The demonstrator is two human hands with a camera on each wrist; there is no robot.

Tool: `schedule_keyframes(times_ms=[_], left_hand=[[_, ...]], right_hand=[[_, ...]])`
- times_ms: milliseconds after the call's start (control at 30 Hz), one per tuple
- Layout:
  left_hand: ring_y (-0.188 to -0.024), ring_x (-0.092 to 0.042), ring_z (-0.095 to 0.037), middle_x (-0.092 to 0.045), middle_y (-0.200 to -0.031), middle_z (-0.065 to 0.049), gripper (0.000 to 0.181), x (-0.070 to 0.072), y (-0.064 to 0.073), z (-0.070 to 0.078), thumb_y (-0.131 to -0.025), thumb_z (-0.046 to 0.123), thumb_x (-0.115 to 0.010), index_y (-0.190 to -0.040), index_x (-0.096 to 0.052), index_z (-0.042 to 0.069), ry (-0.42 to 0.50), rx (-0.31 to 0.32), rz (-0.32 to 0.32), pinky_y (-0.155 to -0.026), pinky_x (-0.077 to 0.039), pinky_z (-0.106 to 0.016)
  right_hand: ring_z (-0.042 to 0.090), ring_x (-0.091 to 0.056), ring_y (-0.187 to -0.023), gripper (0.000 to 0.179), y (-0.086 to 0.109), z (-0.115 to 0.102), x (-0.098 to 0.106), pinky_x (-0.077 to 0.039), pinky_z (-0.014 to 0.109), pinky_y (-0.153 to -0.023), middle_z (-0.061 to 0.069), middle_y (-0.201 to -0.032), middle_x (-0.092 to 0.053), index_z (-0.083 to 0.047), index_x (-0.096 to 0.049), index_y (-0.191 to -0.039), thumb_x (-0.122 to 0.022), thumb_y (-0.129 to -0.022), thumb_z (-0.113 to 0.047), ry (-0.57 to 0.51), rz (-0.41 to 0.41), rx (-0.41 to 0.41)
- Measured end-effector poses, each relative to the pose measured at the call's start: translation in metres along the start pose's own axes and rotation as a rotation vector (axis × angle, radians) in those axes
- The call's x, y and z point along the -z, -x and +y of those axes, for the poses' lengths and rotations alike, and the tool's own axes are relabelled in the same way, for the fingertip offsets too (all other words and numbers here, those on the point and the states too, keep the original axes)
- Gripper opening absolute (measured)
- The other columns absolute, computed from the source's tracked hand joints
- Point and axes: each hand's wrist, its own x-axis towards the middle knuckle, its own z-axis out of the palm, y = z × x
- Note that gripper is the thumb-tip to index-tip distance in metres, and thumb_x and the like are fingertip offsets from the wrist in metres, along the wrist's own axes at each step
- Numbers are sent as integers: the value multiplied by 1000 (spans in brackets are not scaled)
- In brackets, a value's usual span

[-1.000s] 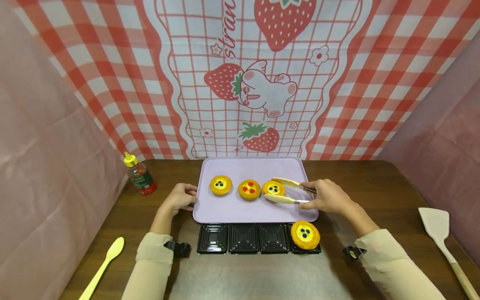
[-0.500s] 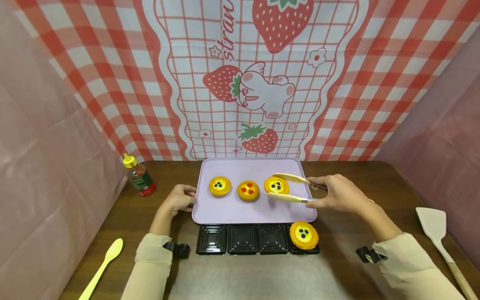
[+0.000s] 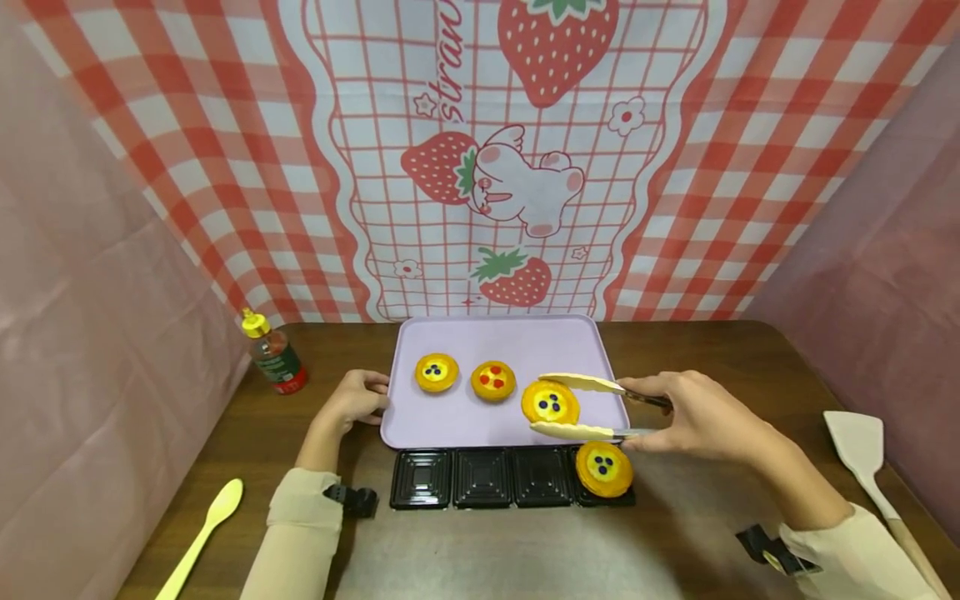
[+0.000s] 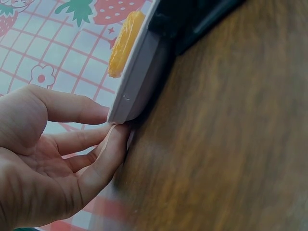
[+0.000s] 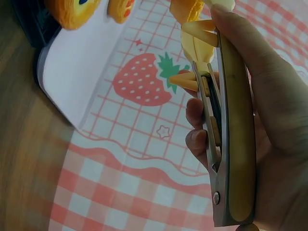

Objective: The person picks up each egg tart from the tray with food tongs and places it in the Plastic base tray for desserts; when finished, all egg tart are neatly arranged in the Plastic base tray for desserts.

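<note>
My right hand (image 3: 701,417) grips a pair of tongs (image 3: 581,382) with pale yellow tips. Between those tips is a custard tart (image 3: 551,405) with blue berries, raised above the front right of the lilac tray (image 3: 450,429). At the tray's left edge, my left hand (image 3: 356,402) pinches the rim between thumb and fingers, as the left wrist view shows. On the tray sit a blue-berry tart (image 3: 437,372) and a red-topped tart (image 3: 492,382). Just in front lies a black sectioned container (image 3: 483,479), whose rightmost compartment bears another blue-berry tart (image 3: 604,469).
A sauce bottle with a yellow cap (image 3: 276,354) stands at the back left. Near the left side lies a yellow spoon (image 3: 202,533); a pale spatula (image 3: 862,454) lies at the right. A checked strawberry cloth (image 3: 525,192) hangs behind the table.
The tongs have lifted the tart off the tray and carried it toward the front, near the container. My right hand has shifted rightward and nearer; the left hand stays at the tray edge.
</note>
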Motion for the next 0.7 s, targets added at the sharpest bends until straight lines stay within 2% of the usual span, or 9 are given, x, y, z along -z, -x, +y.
schedule_keyframes(times_ms=[200,333,500,700], left_hand=[[-80,-60,-23,-57,-104,-22,47,0,-1,-1,-80,-11,-60,-126,-51,-16,3,4,3,-61,-61,-39],[-81,-60,-24,-56,-105,-23,48,0,0,-2,-80,-11,-61,-126,-51,-16,-4,6,1,-62,-61,-40],[-80,-60,-24,-56,-106,-23,48,0,-1,-1,-80,-11,-60,-127,-51,-17,-1,4,-2,-62,-61,-40],[-79,-60,-23,-56,-106,-23,47,1,-1,-1,-81,-10,-61,-126,-52,-16,-3,4,2,-61,-61,-40]], right_hand=[[3,-57,-81,69,10,-8,-2,-50,26,-63,-1,-109,-72,-8,-70,-123,-85,-72,-51,11,9,48],[4,-57,-81,67,12,-10,-9,-50,27,-63,-2,-108,-72,-7,-71,-121,-88,-69,-47,32,4,65],[8,-63,-89,67,14,-10,-20,-54,31,-68,-1,-109,-72,-7,-72,-120,-87,-69,-48,45,-50,56],[10,-63,-86,70,14,-8,-33,-53,31,-67,0,-108,-72,-9,-72,-121,-85,-69,-54,33,-110,43]])
